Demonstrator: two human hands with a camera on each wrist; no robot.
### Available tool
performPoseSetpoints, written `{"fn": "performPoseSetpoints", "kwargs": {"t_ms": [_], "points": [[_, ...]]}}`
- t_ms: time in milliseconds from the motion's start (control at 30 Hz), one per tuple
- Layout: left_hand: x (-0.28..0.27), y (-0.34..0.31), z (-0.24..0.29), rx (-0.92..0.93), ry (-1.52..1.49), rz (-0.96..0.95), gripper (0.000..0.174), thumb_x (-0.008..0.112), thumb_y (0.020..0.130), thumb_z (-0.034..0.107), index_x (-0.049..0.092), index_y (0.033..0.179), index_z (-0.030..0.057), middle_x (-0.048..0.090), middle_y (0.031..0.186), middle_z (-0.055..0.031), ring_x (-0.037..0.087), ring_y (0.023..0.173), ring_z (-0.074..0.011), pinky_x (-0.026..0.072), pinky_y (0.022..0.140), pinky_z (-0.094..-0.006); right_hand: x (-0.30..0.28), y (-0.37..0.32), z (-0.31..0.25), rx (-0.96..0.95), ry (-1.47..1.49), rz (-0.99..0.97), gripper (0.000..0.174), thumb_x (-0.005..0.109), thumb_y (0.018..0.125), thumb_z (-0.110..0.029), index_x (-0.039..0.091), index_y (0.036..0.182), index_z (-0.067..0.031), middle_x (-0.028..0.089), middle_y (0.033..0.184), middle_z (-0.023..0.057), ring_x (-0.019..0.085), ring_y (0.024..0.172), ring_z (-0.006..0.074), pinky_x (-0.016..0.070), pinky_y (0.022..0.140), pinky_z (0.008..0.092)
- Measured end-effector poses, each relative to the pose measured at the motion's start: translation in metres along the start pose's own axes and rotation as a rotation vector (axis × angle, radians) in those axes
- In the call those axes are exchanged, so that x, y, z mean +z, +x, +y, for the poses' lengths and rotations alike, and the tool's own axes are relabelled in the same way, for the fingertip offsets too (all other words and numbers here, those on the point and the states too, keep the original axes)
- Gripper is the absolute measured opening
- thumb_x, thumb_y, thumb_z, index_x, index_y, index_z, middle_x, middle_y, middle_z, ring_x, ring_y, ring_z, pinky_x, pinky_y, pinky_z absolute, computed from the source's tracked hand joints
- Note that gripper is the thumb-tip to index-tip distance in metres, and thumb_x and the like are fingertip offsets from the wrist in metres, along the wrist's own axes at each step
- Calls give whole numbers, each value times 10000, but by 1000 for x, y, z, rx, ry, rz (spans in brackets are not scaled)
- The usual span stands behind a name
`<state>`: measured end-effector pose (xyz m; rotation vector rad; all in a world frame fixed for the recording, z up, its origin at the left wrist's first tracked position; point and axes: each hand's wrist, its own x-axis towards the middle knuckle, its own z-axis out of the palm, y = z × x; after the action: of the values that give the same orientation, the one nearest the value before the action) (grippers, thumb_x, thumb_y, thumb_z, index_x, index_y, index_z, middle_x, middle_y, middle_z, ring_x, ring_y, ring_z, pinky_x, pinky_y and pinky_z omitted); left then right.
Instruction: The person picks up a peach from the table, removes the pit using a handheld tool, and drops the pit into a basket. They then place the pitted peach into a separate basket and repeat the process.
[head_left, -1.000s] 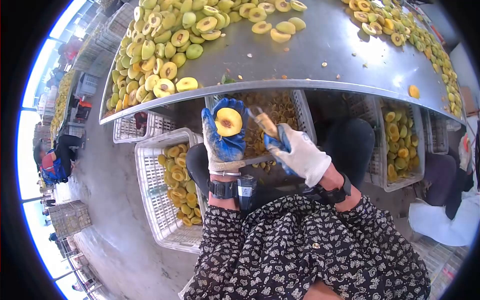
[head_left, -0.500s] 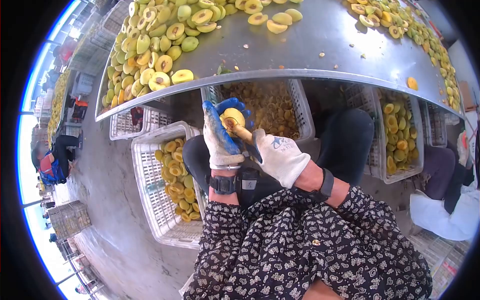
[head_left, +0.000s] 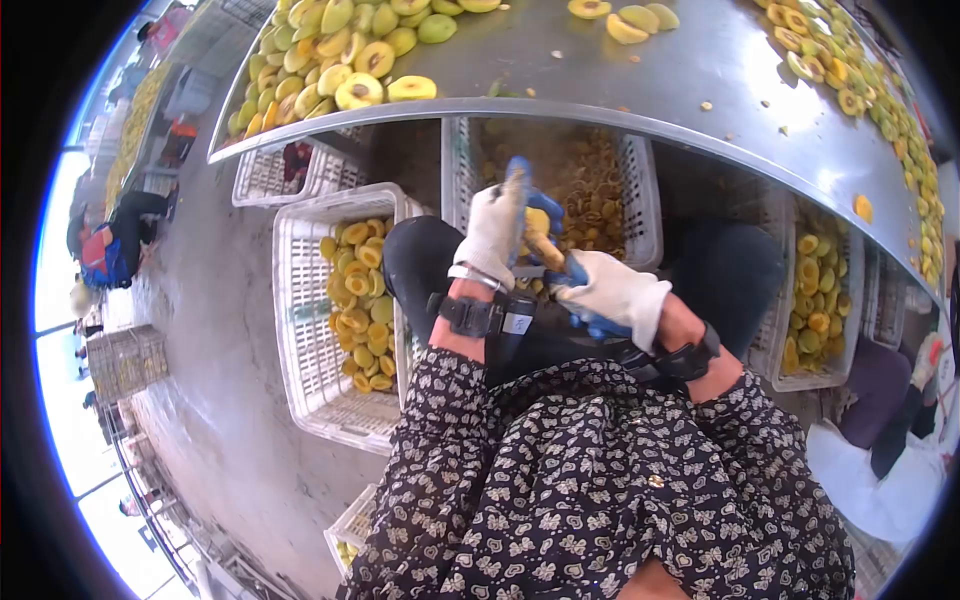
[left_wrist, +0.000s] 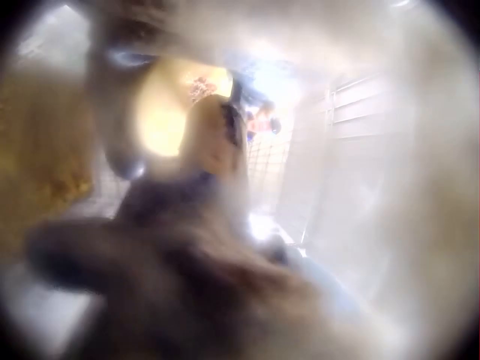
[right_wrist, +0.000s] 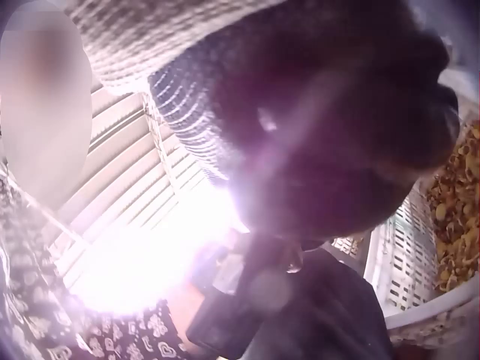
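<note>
In the head view my left hand [head_left: 497,228], in a white and blue work glove, holds a yellow fruit half [head_left: 538,220] against its palm side. My right hand [head_left: 612,292], gloved alike, grips a tool by its wooden handle [head_left: 543,247], its front end right at the fruit. That working end is hidden. The left wrist view is blurred but has the bright fruit half [left_wrist: 159,112] with its brown centre, and the tool's handle [left_wrist: 214,135] in front. The right glove [right_wrist: 330,127] looms dark in the right wrist view.
A metal table [head_left: 560,85] with heaped fruit halves [head_left: 340,60] stands ahead. Under its edge sits a crate [head_left: 645,200] of brown scraps. Crates of fruit halves flank my knees, one left [head_left: 295,330], one right [head_left: 850,330]. Another person [head_left: 890,400] sits at far right.
The left hand has turned from palm-up, with the cut face showing, to thumb-side up. The right hand has brought the tool to the fruit. Both hands now appear farther right, over the scrap crate.
</note>
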<state>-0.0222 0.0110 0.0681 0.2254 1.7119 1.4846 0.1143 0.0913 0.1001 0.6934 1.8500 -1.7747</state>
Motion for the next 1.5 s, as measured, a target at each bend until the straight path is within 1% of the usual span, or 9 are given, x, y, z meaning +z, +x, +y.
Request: {"fn": "performPoseSetpoints", "kwargs": {"t_ms": [300,467,633,733,767,867,933,1100,1500], "points": [[-2,37,-20,-144,-164,-195,566,515,863,523,639,763,-20,641,671,-113,622,565,-208,510,511,-305,-5,14,50,-14,1282,-621,274,468,949,-241,540,935,23,425,547,-32,382,370,50,298,332,191],[1,44,-20,-29,-630,-109,545,404,909,509,605,926,3,643,822,-150,626,672,-275,528,537,-372,-2,8,42,-157,1385,-563,274,516,927,-261,535,960,11,424,609,-50,317,372,4,252,333,155],[-43,13,-5,307,-763,-139,409,393,951,361,527,1101,4,612,1025,-139,610,885,-273,505,813,-397,-26,16,46,-80,756,-15,320,521,915,-281,571,945,33,483,556,9,433,370,105,344,355,226],[-114,-8,-6,840,445,307,369,528,830,-35,458,1191,-3,562,1110,-138,589,952,-228,496,846,-380,-19,56,96,-87,-451,402,301,557,831,-231,583,979,29,619,806,183,614,716,324,485,646,390],[-138,-7,-4,557,-290,281,336,571,822,10,509,1151,-17,587,1064,-126,587,937,-205,490,840,-348,-13,51,97,-169,-552,503,303,560,805,-214,583,988,27,625,902,226,615,848,375,481,755,430],[-161,-17,29,338,-199,689,285,595,826,49,565,1097,-32,615,1024,-104,578,936,-189,462,858,-312,-20,51,86,41,-449,341,287,520,828,-180,593,1011,29,623,937,245,609,885,366,468,791,409],[-151,-12,50,404,724,884,250,602,840,73,598,1059,-47,631,1008,-86,580,922,-173,444,863,-281,-21,51,88,44,-355,348,287,529,827,-187,581,991,44,619,938,253,607,877,374,467,772,420],[-22,74,124,626,626,262,330,623,806,47,576,1126,-20,638,1024,-101,594,914,-128,459,821,-255,-22,47,96,-14,-282,380,267,534,835,-199,575,939,44,619,888,255,613,836,377,465,711,447],[112,253,147,804,1281,18,463,692,748,301,579,1113,39,622,1028,-189,584,990,-327,454,862,-377,-26,48,103,-113,-201,360,305,530,856,-290,520,950,0,610,858,252,590,825,408,458,708,484]]}}
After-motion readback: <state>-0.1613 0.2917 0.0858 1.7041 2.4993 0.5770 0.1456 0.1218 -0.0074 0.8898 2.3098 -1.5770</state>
